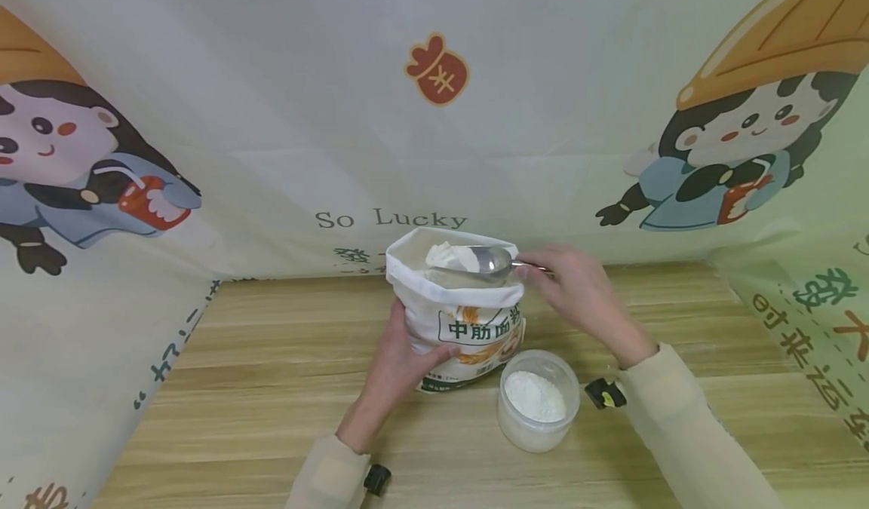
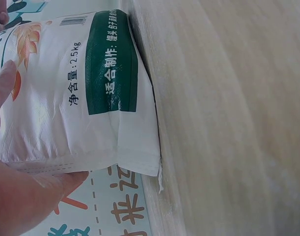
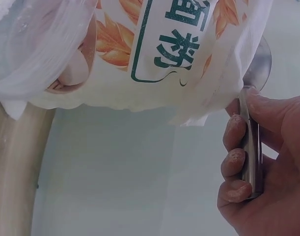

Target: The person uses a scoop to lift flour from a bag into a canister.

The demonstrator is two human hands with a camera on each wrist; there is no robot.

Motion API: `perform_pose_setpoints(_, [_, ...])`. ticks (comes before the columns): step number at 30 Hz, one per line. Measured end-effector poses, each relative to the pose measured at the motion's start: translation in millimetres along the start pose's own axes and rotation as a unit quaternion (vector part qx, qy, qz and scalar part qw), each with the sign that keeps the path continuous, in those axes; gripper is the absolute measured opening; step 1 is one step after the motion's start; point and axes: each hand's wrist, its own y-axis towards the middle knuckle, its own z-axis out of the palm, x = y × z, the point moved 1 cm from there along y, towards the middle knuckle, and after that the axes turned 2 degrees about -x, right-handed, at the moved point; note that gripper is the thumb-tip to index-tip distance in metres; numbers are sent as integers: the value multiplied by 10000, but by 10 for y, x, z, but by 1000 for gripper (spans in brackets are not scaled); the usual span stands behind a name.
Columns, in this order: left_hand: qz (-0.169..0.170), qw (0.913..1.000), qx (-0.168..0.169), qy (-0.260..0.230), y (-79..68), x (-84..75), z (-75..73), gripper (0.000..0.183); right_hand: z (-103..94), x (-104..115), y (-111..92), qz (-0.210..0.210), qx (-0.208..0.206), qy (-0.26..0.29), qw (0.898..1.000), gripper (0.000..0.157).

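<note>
A white flour bag (image 1: 434, 314) with a folded-down rim stands open on the table. My left hand (image 1: 405, 358) grips its left side, with the thumb across the printed front; the left wrist view shows the bag's green lower band (image 2: 112, 64) close to the wood. In my right hand (image 1: 577, 286) is the handle of a metal scoop (image 1: 497, 261), the fingers (image 3: 233, 162) wrapped round it and dusted with powder. White flour (image 1: 449, 256) is heaped in the scoop, which lies level across the bag's mouth. A clear round tub (image 1: 536, 435) partly filled with flour stands in front of the bag.
The wood-grain table (image 1: 271, 388) is bordered by a printed cloth backdrop (image 1: 305, 117) at the back and both sides. Small black devices sit at the left wrist (image 1: 377, 479) and the right wrist (image 1: 604, 394), the right one near the tub.
</note>
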Motion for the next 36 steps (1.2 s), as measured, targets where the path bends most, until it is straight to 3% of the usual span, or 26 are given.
perform_pose_setpoints(36, [-9,10000,-25,13,-6,7,9,114,-117,-116,-198,-64,-414,169,9990,26])
